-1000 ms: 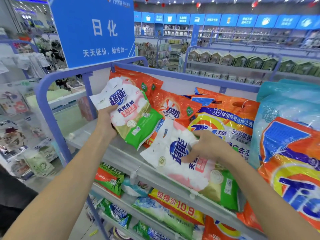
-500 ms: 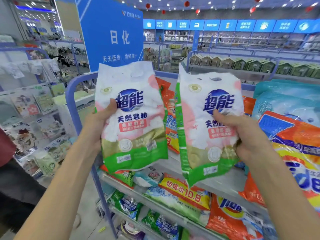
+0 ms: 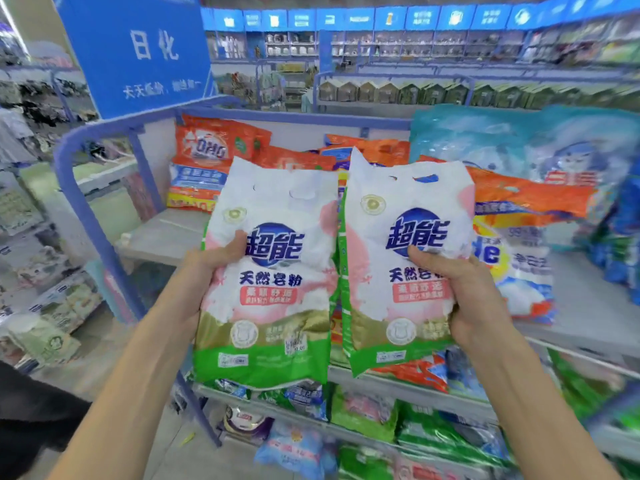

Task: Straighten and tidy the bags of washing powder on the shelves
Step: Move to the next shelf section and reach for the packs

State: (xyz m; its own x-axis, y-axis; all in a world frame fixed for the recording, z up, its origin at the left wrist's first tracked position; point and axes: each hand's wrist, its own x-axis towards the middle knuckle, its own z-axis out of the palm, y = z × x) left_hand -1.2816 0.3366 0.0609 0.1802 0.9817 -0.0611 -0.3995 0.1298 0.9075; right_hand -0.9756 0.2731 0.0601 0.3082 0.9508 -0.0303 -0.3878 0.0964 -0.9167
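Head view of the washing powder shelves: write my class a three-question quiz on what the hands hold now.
1. True or false: the left hand grips the left bag and the right hand grips the right bag, both upright.
2. The orange OMO bag stands: A) at the back of the top shelf; B) on the floor; C) in the right hand.
3. Which held bag bears a price sticker?
Key: 1 true; 2 A; 3 the left bag.

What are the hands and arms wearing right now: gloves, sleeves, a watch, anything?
Nothing shows on them. The left hand and right hand are bare, with no gloves or rings visible. The left forearm and right forearm are uncovered as far as the picture shows: no sleeve, watch or band.
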